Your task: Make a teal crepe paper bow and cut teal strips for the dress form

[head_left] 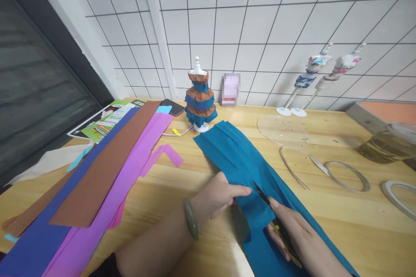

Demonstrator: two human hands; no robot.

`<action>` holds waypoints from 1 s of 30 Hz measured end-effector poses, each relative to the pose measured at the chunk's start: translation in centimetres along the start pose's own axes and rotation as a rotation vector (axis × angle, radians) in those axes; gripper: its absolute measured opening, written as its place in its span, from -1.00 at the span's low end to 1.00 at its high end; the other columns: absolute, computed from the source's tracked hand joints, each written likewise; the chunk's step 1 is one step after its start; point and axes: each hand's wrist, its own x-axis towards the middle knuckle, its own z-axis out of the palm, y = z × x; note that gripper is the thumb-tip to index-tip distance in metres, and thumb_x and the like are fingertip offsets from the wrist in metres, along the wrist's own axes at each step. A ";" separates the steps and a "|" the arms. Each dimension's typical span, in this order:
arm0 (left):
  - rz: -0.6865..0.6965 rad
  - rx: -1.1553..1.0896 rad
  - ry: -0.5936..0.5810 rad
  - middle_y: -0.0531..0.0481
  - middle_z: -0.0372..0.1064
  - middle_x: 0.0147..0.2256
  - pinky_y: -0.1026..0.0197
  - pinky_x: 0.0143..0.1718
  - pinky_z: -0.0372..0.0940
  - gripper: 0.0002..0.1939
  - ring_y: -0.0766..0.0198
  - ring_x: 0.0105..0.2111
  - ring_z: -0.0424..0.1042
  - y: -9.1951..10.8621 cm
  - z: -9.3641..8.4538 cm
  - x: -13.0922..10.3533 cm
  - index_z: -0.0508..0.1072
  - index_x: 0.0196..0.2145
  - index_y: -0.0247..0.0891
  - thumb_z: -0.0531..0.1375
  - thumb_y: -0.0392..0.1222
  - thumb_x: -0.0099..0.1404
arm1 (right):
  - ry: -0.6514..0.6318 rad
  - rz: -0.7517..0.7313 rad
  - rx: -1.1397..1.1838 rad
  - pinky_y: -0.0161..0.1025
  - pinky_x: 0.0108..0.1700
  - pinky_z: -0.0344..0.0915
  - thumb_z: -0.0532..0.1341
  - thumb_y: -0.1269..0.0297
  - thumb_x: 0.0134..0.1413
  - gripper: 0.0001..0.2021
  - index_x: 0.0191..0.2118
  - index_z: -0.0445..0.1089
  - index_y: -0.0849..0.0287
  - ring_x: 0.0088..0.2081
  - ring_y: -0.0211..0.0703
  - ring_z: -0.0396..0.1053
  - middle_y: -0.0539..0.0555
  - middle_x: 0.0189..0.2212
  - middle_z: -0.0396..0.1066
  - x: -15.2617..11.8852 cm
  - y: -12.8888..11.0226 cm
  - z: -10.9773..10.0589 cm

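A long teal sheet of crepe paper [227, 149] runs from the middle of the table down past the lower edge of the view. My left hand [221, 194] pinches its left edge between thumb and curled fingers, the thumb lying on top. In my right hand [292, 225] is a pair of thread snips [261, 193] with dark blades and yellow handles. Their tip points up and left over the paper, close to my left thumb. Part of the paper beneath my hands is folded over. Whether the blades are apart I cannot tell.
Brown [107, 169], blue and purple paper strips lie stacked at left. Behind stands a small dress form [199, 99] in brown and teal ruffles. Two decorated forms [308, 71] lean near the wall. Tape rolls [399, 197], a clear disc [282, 130] and a jar [386, 145] sit right.
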 end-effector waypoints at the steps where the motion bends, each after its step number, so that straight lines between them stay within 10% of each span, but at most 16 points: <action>1: 0.004 -0.002 -0.002 -0.15 0.45 -0.26 0.04 -0.15 0.24 -0.68 0.10 -0.24 0.41 0.0 0.0 0.0 0.47 -0.28 -0.35 0.32 -0.32 -0.08 | 0.003 0.001 -0.004 -0.35 -0.37 0.15 -0.25 -0.09 0.18 -0.43 -0.74 0.01 0.11 -0.64 -0.27 0.17 -0.08 -0.78 0.08 0.0 0.0 0.0; 30: -0.041 0.008 0.032 -0.13 0.46 -0.30 0.09 -0.21 0.26 -0.58 0.12 -0.28 0.41 0.6 0.5 -0.2 0.46 -0.26 -0.35 0.36 -0.26 -0.17 | 0.012 0.027 -0.039 -0.32 -0.42 0.18 -0.23 -0.18 0.11 -0.44 -0.72 -0.02 0.08 -0.61 -0.23 0.19 -0.06 -0.77 0.05 0.2 0.1 0.0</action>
